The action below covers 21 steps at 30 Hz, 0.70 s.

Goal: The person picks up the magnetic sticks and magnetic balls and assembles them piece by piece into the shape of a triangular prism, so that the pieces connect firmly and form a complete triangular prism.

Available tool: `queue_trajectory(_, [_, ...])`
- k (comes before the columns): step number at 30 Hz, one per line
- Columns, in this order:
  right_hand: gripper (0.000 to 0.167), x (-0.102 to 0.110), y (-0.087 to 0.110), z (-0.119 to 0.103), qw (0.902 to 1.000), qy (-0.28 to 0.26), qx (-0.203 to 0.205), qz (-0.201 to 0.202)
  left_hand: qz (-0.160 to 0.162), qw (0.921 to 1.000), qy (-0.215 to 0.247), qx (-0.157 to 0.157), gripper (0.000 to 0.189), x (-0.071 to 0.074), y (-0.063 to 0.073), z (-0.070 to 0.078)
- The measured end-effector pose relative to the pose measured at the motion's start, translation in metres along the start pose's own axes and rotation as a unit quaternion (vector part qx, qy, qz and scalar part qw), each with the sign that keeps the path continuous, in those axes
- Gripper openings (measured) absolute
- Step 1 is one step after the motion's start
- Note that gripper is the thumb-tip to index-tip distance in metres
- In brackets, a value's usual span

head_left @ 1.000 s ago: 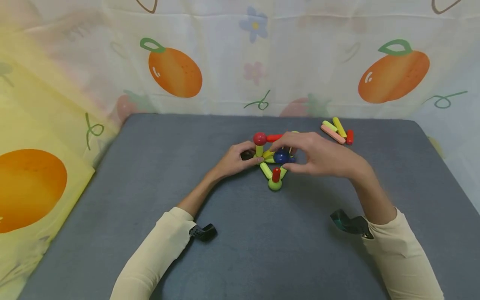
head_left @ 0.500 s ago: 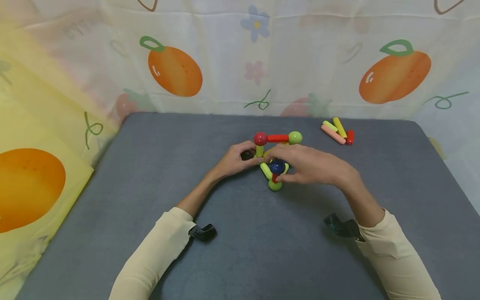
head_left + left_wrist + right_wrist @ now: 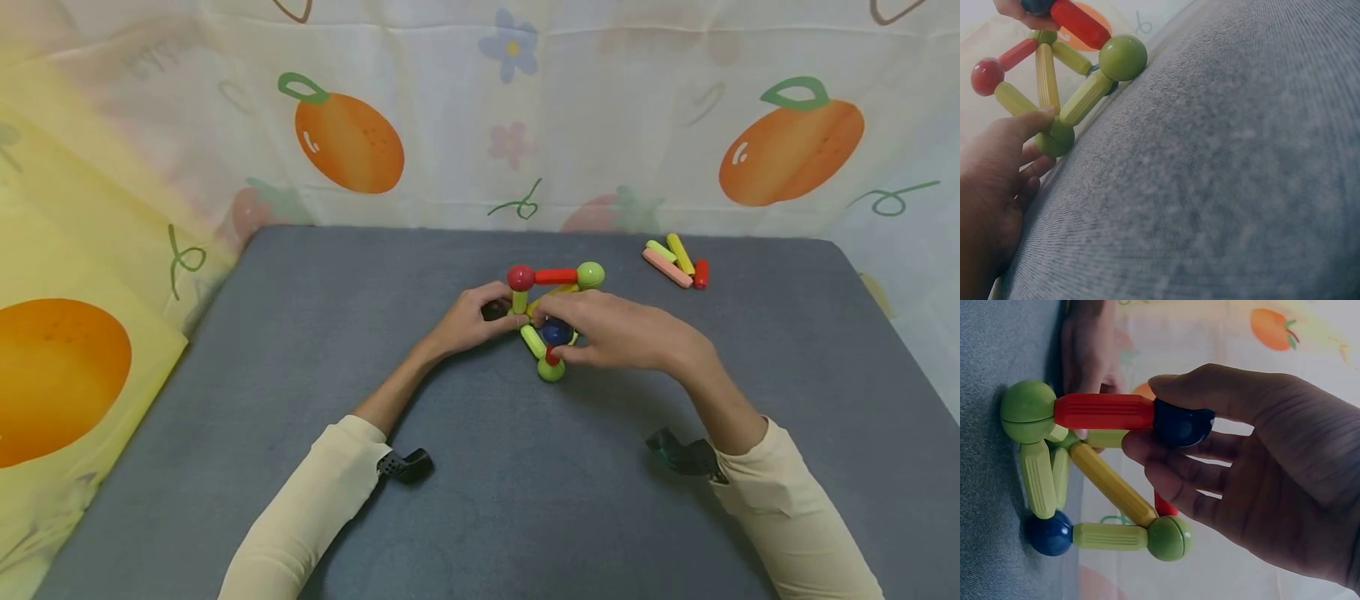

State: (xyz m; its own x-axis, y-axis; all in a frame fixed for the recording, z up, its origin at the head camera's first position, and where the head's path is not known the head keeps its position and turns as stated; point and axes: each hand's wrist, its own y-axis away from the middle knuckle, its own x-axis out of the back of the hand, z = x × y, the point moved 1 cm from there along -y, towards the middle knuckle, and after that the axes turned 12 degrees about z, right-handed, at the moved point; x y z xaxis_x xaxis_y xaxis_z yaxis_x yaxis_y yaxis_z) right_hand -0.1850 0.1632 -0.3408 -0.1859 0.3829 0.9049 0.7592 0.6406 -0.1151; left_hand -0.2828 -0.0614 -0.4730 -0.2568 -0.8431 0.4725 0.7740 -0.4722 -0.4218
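The right hand point(image 3: 630, 333) pinches a glossy dark-blue ball point(image 3: 1185, 428) atop a red ridged rod point(image 3: 1105, 411), hiding the rod-and-ball frame point(image 3: 532, 342)'s three-o'clock side; the left hand point(image 3: 476, 318) pinches its green nine-o'clock ball point(image 3: 1056, 140). Grey table point(image 3: 480, 517) beneath; fruit-printed cloth point(image 3: 450, 108) at twelve o'clock.

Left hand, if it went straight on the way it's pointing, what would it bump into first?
The left hand would first push the lower green ball it holds; beyond that, perhaps the yellow rod, though depth is hard to judge.
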Motion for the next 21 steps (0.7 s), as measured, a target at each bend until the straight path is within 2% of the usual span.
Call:
queue_trajectory(3, [0.042,0.001,0.001,-0.001,1.0000,0.002,0.000,0.001,0.000,1.0000,-0.003,-0.002,0.021,0.000,0.000,0.001])
queue_trajectory(7, [0.056,0.006,0.006,-0.001,0.9999,-0.008,-0.009,-0.001,0.001,1.0000,-0.002,0.001,0.022,0.000,0.000,0.001])
queue_trajectory(9, [0.062,0.013,0.010,0.000,0.9997,-0.020,-0.014,-0.002,0.001,1.0000,-0.003,0.003,0.023,0.000,0.000,0.001])
queue_trajectory(13, [0.061,0.031,0.020,0.010,0.9987,-0.044,-0.022,0.013,0.001,0.9999,-0.013,0.007,0.023,-0.001,0.000,0.001])
queue_trajectory(17, [0.053,0.051,0.034,0.029,0.9945,-0.078,-0.034,0.061,0.000,0.9999,-0.015,0.008,0.022,-0.001,0.000,0.002])
queue_trajectory(19, [0.047,0.060,0.041,0.042,0.9907,-0.075,-0.057,0.098,0.000,0.9999,-0.012,0.006,0.022,-0.001,0.000,0.002])
queue_trajectory(21, [0.041,0.067,0.047,0.059,0.9846,-0.047,-0.095,0.139,0.001,1.0000,-0.006,0.004,0.021,0.000,0.000,0.002])
